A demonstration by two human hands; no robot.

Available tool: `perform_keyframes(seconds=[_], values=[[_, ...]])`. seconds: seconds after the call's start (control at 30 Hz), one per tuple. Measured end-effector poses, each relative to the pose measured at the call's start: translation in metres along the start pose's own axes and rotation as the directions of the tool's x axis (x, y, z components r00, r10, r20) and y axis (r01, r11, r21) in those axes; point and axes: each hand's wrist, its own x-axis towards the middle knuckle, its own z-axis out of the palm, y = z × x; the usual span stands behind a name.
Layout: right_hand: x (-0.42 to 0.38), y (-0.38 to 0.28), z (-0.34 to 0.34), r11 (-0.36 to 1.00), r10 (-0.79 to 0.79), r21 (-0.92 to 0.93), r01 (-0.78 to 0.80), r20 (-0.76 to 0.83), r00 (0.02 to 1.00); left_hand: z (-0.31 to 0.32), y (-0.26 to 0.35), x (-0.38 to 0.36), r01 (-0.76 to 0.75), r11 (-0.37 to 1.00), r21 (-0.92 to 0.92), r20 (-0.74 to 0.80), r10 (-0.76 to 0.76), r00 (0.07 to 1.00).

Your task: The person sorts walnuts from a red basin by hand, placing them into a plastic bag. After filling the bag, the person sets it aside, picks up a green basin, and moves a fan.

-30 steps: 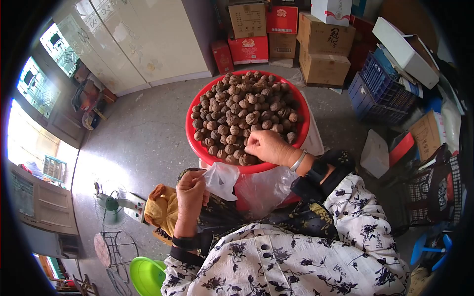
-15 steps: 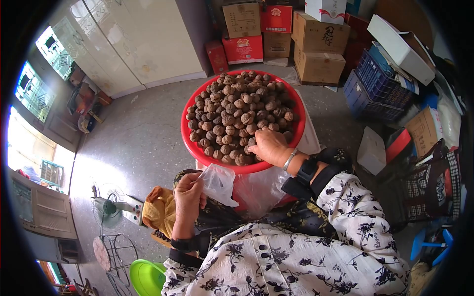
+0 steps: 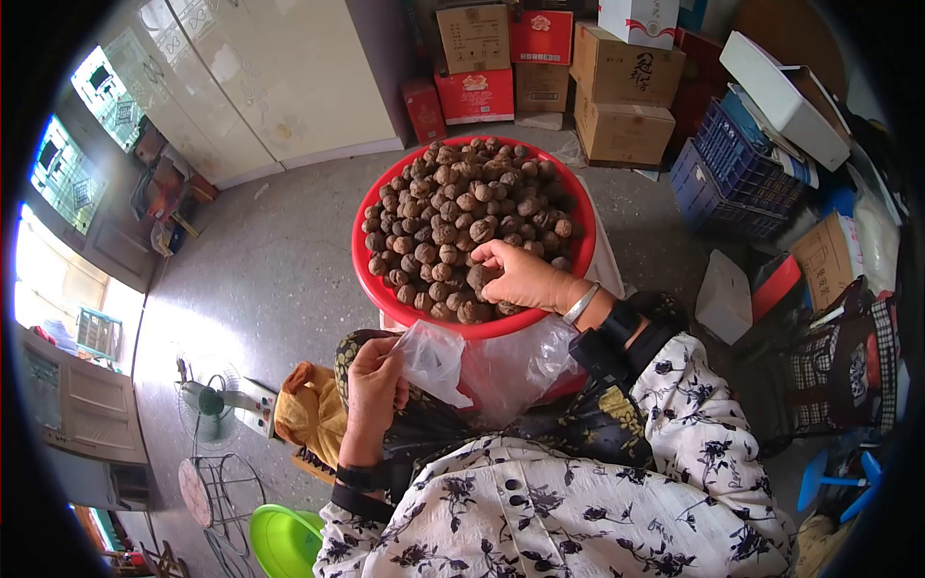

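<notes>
A wide red basin [image 3: 370, 279] heaped with walnuts [image 3: 453, 207] stands in front of me. My right hand [image 3: 525, 277] reaches over its near right side, fingers curled around a walnut [image 3: 482, 276] at the front of the pile. Left of the basin's near rim, my left hand [image 3: 373, 383] pinches the edge of a clear plastic bag [image 3: 434, 361]. The bag hangs beside the rim, its mouth partly spread. More clear plastic [image 3: 520, 371] drapes below the basin, above my lap.
Cardboard boxes [image 3: 626, 67] are stacked at the back. Blue crates [image 3: 727, 183] and a white foam box [image 3: 785, 96] stand on the right. A fan [image 3: 212, 397], a wire-frame stool [image 3: 217, 486] and a green basin [image 3: 284, 539] are at lower left.
My right hand has shifted slightly left and up over the walnuts, and its fingers now close around one. My left hand stays nearly in place with the bag.
</notes>
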Motion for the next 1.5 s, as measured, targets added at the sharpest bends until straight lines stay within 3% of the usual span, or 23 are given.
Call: perform_keyframes(seconds=[0.03,0.07,0.13,0.37,0.5,0.73,0.97,1.03,1.13,1.17,1.23,1.27,1.3,1.37,1.43,1.5], values=[[-0.002,-0.006,-0.001,0.978,0.094,0.178,-0.111,0.103,0.990,0.001,0.000,-0.001,0.000,1.000,0.001,0.000,0.000,1.000],[-0.005,-0.011,-0.002,0.978,0.095,0.178,-0.112,0.105,0.990,0.002,-0.001,0.000,0.001,1.000,0.001,-0.001,-0.001,1.000],[-0.008,-0.019,-0.004,0.918,0.104,0.352,-0.181,0.226,0.968,0.002,-0.005,0.002,-0.014,1.000,-0.025,0.016,0.014,1.000],[-0.010,-0.019,-0.003,0.880,0.101,0.431,-0.199,0.238,0.966,0.008,-0.004,0.003,-0.005,1.000,0.004,0.006,0.005,1.000],[-0.016,-0.029,0.000,0.920,0.025,0.373,-0.125,0.262,0.965,0.011,-0.005,0.005,-0.002,1.000,-0.001,0.014,0.002,1.000],[-0.029,-0.047,0.014,0.984,-0.164,0.000,0.176,0.359,0.919,0.019,-0.003,0.005,-0.016,1.000,0.002,0.030,0.016,0.999],[-0.029,-0.029,0.030,0.940,-0.319,-0.002,0.340,0.339,0.885,0.022,-0.001,0.004,-0.013,1.000,-0.015,0.033,0.013,0.999],[-0.032,-0.033,0.031,0.864,-0.428,-0.157,0.478,0.268,0.863,0.023,-0.001,0.004,-0.007,0.999,-0.043,0.026,0.008,1.000],[-0.022,-0.036,0.022,0.933,-0.350,-0.011,0.360,0.208,0.913,0.019,-0.006,0.006,-0.004,0.999,-0.054,0.027,0.005,1.000],[-0.024,-0.038,0.017,0.957,-0.265,-0.086,0.276,0.125,0.956,0.017,-0.009,0.007,-0.002,0.998,-0.055,0.030,0.004,1.000],[-0.017,-0.028,0.010,0.989,-0.149,-0.003,0.149,-0.011,0.989,0.014,-0.014,0.008,-0.009,0.999,-0.047,0.026,0.010,1.000],[-0.013,-0.019,0.006,0.980,-0.159,-0.134,0.147,-0.087,0.983,0.013,-0.014,0.007,-0.008,0.999,-0.047,0.031,0.009,0.999],[-0.015,-0.021,0.002,0.980,-0.158,-0.136,0.145,-0.090,0.983,0.013,-0.015,0.007,-0.011,0.999,-0.051,0.021,0.012,1.000],[-0.020,-0.025,-0.004,0.935,-0.029,-0.355,-0.014,-0.115,0.993,0.011,-0.016,0.007,-0.012,0.998,-0.056,0.015,0.013,1.000],[-0.021,-0.018,-0.005,0.907,0.007,-0.419,-0.042,-0.086,0.996,0.008,-0.016,0.007,0.002,0.999,-0.054,-0.009,-0.002,1.000],[-0.029,-0.017,-0.002,0.716,-0.068,-0.698,0.013,-0.052,0.996,0.007,-0.016,0.007,0.004,0.998,-0.056,0.000,-0.004,1.000]])
